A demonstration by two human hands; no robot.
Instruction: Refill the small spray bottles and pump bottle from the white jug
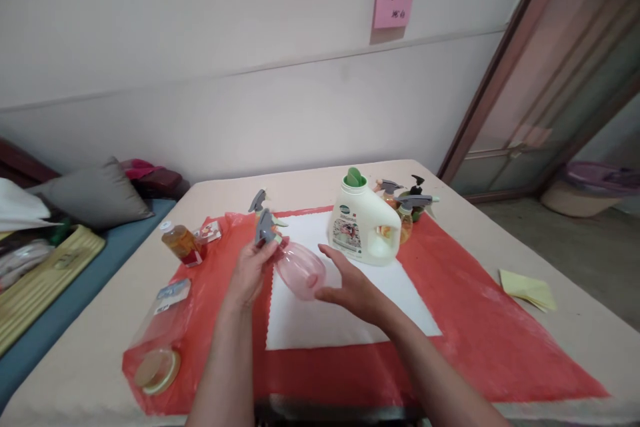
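Observation:
A pink translucent spray bottle (301, 271) with a grey trigger head (265, 228) lies tilted between both hands over a white sheet (340, 320). My left hand (249, 271) grips the bottle at its neck, just under the trigger. My right hand (351, 286) cups the round base of the bottle, fingers spread along its side. A white detergent jug (363, 227) with a green cap stands just behind my right hand.
A red plastic cover (480, 340) lies on the beige table (575, 340). A small amber bottle (180, 242), a clear jar on its side (157, 340), several spray bottles (406, 210) behind the jug, and yellow notes (529, 289) at the right. A bed with cushions is at the left.

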